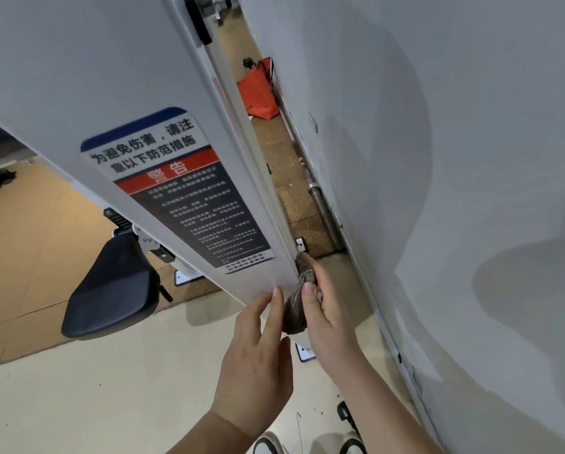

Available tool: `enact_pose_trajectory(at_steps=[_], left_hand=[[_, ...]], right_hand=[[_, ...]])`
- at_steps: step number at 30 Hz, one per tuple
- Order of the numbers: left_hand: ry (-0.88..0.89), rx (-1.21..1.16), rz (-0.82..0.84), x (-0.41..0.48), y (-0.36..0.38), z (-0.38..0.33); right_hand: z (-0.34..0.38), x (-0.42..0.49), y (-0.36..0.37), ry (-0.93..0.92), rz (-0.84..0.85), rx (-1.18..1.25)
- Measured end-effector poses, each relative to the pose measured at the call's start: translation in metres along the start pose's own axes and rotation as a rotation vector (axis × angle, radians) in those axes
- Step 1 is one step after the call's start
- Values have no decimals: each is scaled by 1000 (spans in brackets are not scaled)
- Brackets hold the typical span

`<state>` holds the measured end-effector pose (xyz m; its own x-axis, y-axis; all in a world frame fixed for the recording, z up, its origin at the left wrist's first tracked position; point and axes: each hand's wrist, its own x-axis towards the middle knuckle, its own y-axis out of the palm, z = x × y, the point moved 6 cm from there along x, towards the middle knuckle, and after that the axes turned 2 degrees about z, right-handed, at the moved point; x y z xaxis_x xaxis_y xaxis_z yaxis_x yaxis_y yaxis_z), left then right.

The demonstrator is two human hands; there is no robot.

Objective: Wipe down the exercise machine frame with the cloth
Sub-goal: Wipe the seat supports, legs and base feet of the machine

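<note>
Right hand — fingers curled round the brown cloth, pressing it to the lower edge of the white frame. Left hand — fingers straight, steadying the panel. Progress: probably partway; the face around the warning label likely remains. Nearby: black seat pad; wall close alongside, narrowing access; orange bag beyond.
</note>
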<state>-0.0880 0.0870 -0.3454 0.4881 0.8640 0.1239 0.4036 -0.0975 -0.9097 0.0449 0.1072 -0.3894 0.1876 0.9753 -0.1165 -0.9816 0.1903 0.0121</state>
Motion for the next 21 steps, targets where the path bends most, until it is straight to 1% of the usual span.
enact_pose_trajectory(at_steps=[3,5,9,11,14,17,19,21], left_hand=[[52,-12,23,2,8,5],[79,-4,45,2,14,10],[86,-52,65,-3,26,23],[93,-62,89,-4,35,30],[125,-72,121,-4,42,37],[153,-82,140,-3,51,42],[177,-98,129,-5,57,46],[207,-130,114,-7,62,53]], right_hand=[[-26,14,-1,120,-9,-8],[-30,22,-3,162,-9,5],[-19,13,2,69,-74,100],[-29,8,9,57,-89,100],[-59,11,10,129,-143,36],[-84,16,8,215,-134,21],[-87,16,5,216,-144,32],[-81,17,5,160,-159,56]])
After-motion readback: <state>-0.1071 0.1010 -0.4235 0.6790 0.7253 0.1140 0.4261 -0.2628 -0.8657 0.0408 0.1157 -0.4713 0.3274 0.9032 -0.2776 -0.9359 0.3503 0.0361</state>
